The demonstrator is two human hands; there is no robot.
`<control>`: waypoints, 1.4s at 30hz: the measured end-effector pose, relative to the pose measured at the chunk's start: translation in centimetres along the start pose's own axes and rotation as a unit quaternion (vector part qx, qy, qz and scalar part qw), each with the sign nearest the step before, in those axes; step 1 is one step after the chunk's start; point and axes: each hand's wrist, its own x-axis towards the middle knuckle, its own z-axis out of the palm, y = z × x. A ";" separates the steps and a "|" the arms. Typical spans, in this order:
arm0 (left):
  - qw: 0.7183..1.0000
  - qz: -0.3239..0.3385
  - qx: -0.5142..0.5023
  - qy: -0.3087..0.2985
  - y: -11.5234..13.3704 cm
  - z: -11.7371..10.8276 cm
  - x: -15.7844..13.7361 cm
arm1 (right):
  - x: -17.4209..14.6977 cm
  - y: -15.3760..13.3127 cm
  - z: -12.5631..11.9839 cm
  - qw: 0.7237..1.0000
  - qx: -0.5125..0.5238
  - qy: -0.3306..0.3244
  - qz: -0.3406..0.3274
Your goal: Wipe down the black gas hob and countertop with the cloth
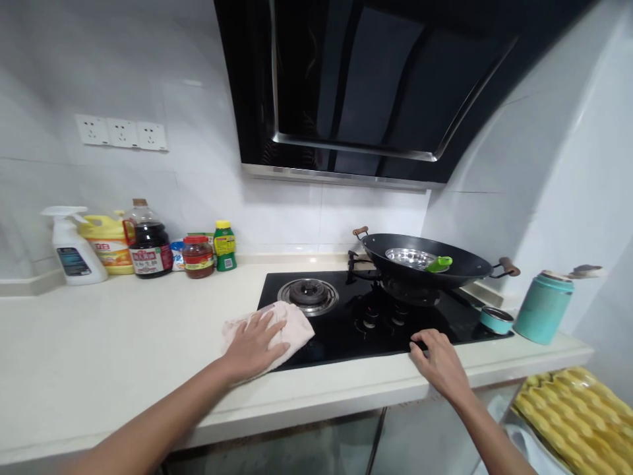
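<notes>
My left hand (257, 343) lies flat with spread fingers on a pale pink cloth (294, 330). The cloth covers the front left corner of the black glass gas stove (321, 340) and part of the counter. Just behind it is the left burner (307, 293). My right hand (438, 359) rests at the stove's front edge, fingers loosely bent, thumb apart, and nothing seen in it. A black wok (459, 264) with wooden handles sits over the right burner. Inside it is a metal strainer (408, 257) with a green handle (439, 264).
Along the back wall at left stand a spray bottle (74, 254), a yellow jug (111, 244), a soy sauce bottle (148, 247), a red-lidded jar (198, 257) and a green bottle (225, 247). A teal canister (544, 310) and small teal container (496, 321) are right; yellow egg trays (578, 415) sit below.
</notes>
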 end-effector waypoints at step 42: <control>0.960 0.072 -0.247 0.107 -4.8 -2.4 3.3 | 3.1 -13.5 1.0 0.956 0.144 -0.248 -0.062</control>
